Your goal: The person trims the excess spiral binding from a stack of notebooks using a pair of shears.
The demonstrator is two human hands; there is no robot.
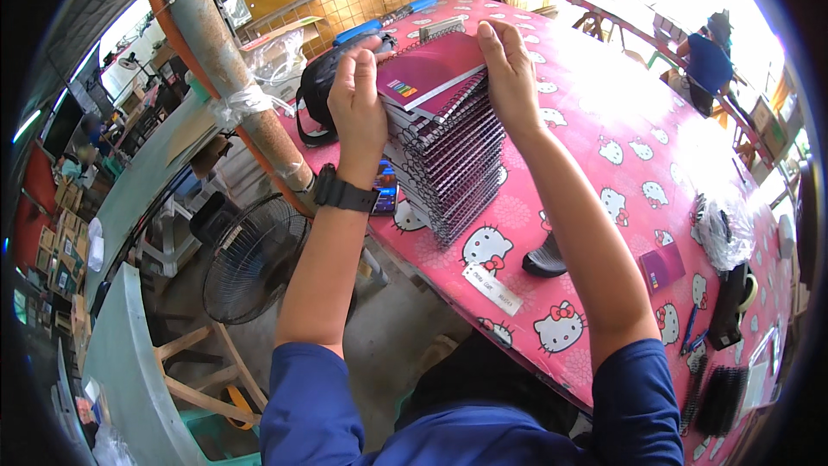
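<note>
A tall stack of spiral-bound notebooks [448,155] with maroon covers stands on a pink table [621,103] with a cartoon-cat pattern. My left hand [358,108] presses against the stack's left side near the top, a black watch on its wrist. My right hand [509,78] holds the right side of the top notebooks, fingers over the upper edge. The top maroon cover [431,69] lies slightly askew between both hands.
A phone [385,190] lies by the stack's left base. A black bag [319,86] sits behind my left hand. A black object [545,261], a white label [492,289], a small maroon notebook [662,266] and black spiral bindings [720,397] lie to the right. A fan [250,259] stands below-left. A person in blue [709,60] sits far right.
</note>
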